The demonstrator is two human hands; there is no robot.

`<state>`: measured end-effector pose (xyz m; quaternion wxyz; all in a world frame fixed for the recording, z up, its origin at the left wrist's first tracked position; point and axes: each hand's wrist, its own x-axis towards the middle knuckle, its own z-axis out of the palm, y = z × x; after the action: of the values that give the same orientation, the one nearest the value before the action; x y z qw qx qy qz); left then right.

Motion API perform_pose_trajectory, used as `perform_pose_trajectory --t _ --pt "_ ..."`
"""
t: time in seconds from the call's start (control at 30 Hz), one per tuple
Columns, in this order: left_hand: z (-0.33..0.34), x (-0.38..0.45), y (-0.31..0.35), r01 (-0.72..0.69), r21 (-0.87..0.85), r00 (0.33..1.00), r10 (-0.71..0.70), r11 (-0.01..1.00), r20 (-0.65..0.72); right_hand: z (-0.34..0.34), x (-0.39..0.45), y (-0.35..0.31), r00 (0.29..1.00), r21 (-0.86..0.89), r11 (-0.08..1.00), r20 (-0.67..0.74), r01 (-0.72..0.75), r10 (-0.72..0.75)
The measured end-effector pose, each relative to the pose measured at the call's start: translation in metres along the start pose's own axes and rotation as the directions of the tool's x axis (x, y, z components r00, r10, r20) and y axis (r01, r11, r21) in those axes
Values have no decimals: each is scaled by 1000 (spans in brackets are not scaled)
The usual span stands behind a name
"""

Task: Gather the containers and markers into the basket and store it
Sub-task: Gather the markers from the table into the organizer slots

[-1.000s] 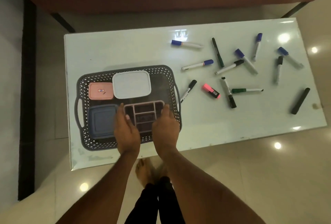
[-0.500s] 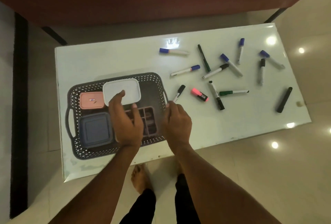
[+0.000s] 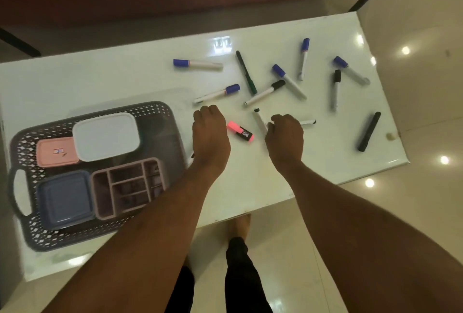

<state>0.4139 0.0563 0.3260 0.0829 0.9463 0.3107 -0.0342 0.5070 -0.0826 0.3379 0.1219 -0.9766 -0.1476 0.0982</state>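
The basket (image 3: 100,177) at the table's left already holds four containers; the marker-gathering step is in hand; the left hand (image 3: 210,135) hovers with fingers curled under, their grasp hidden; the right hand (image 3: 284,135) curls onto a black-capped marker (image 3: 259,118); next, lift markers and carry them leftward.

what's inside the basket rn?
Basket holds a white box, pink box, blue box and divided organizer. Lids hide the boxes' contents.
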Motion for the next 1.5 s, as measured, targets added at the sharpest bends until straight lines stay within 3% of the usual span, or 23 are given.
perform_pose_trajectory --t 0.1,0.23,0.33,0.47,0.57,0.7,0.77,0.87,1.03,1.13,1.23,1.33,1.43,1.5 --pt "16 9 -5 48 90 990 -59 995 130 12 13 0 994 -13 995 44 99 -98" --pt "26 15 -5 87 133 972 -114 987 206 29 22 -4 984 -103 980 84 169 -160" --pt "19 15 -3 183 29 957 -184 983 225 35 24 -3 989 -96 986 69 138 -132" --pt "-7 20 12 301 -158 951 -284 940 121 25 27 -5 967 119 961 -88 249 -240" --pt "-18 38 24 190 -258 980 -201 947 -14 12 35 0 930 157 920 -142 358 -338" --pt "-9 72 31 -43 -172 996 29 984 -81 3 54 41 843 -4 843 1 538 -538" --pt "4 86 32 -54 -78 998 51 995 -36 1 62 67 783 -105 776 121 622 -611" --pt "17 96 28 -39 104 999 38 994 13 4 64 93 767 -196 743 229 640 -600" --pt "27 95 28 -65 56 998 63 996 31 14 62 94 777 -240 739 170 629 -606" --pt "23 89 29 -40 -36 995 37 999 -96 16 60 74 846 -130 837 58 532 -529" --pt "8 83 29 -6 -235 981 -39 972 -188 8 58 39 896 69 894 -46 443 -441" --pt "-23 73 29 27 -537 971 -149 843 -186 -10 56 -9 946 334 885 -116 324 -303" --pt "-65 53 18 121 -730 934 -326 673 -146 -29 48 -64 992 660 741 -66 123 -105" --pt "-90 35 0 69 -803 886 -406 592 -224 -40 31 -100 991 812 568 -97 132 -92"
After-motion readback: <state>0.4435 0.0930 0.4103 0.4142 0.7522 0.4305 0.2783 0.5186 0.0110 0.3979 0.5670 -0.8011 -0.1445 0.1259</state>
